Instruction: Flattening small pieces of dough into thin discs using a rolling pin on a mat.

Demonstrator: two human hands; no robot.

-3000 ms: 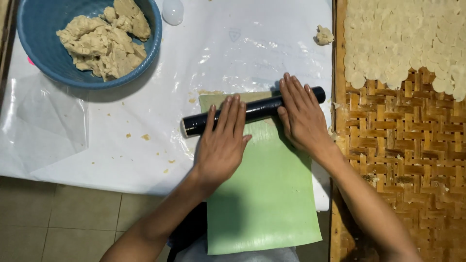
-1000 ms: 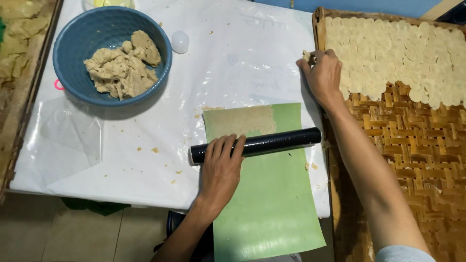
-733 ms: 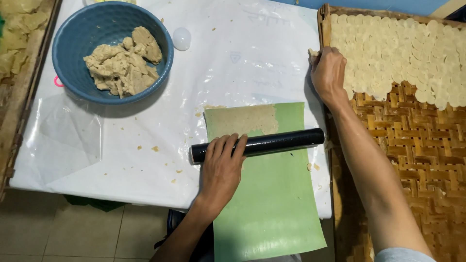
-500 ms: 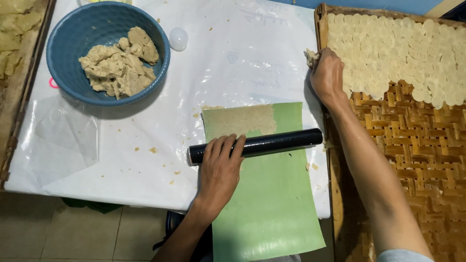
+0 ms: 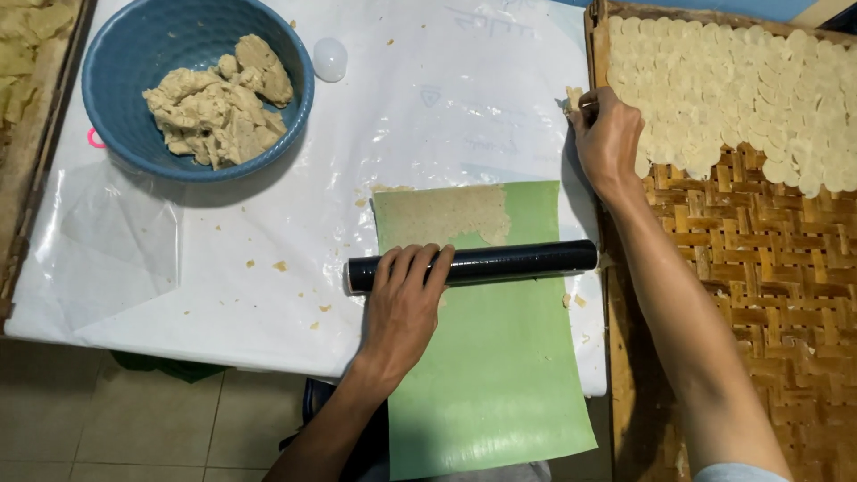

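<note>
My left hand (image 5: 406, 299) rests palm-down on a black rolling pin (image 5: 518, 261) that lies across a green sheet (image 5: 486, 366). A thin rolled patch of beige dough (image 5: 442, 214) covers the sheet's far end. My right hand (image 5: 609, 136) reaches to the table's right edge, fingers pinched on a small lump of dough (image 5: 572, 95) beside the woven tray (image 5: 750, 277).
A blue bowl (image 5: 120, 134) with dough chunks stands at the far left on the white plastic-covered table (image 5: 446, 98). A small clear cap (image 5: 329, 58) lies beside it. Several thin dough rounds (image 5: 741, 98) fill the tray's far part. Crumbs dot the plastic. Tiled floor lies below.
My right hand left the rolling pin and moved to the dough lump by the tray. My left hand stays on the pin, which sits a little nearer on the sheet.
</note>
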